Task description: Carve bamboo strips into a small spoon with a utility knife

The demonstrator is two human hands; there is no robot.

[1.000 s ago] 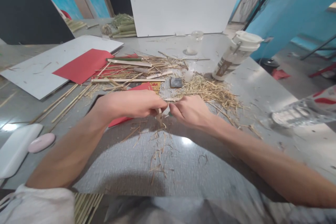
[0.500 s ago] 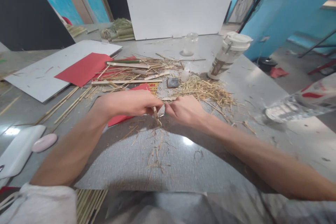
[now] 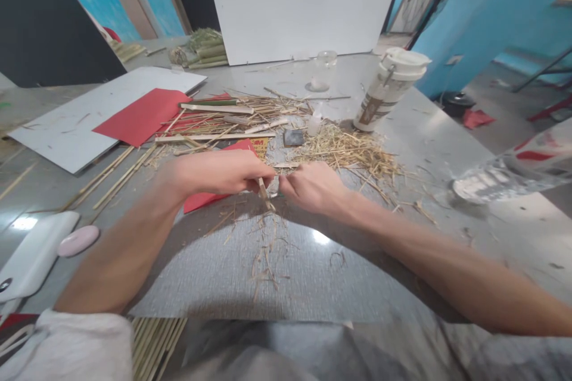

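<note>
My left hand (image 3: 223,169) is closed, its fingers pinching a short pale strip of straw or reed (image 3: 266,195) that points down toward the table. Close beside it, my right hand (image 3: 315,187) is curled shut with its fingertips almost meeting the left ones. Whatever it grips is hidden behind its knuckles. Fine shavings (image 3: 267,268) lie on the tabletop below both hands. Partly under my left hand is a red sheet (image 3: 205,201), with a yellow printed sheet (image 3: 260,146) just behind it.
Behind my hands lie loose stalks (image 3: 268,108), a straw heap (image 3: 353,149), a dark grey block (image 3: 294,137) and a small dropper bottle (image 3: 315,122). A white-lidded canister (image 3: 388,92) and clear plastic bottle (image 3: 487,181) stand and lie rightward. Left are a white board (image 3: 58,125) and white device (image 3: 38,256).
Both hands stay close together in nearly the same place. The strip in my left hand has shifted slightly, and the whole view has moved a little.
</note>
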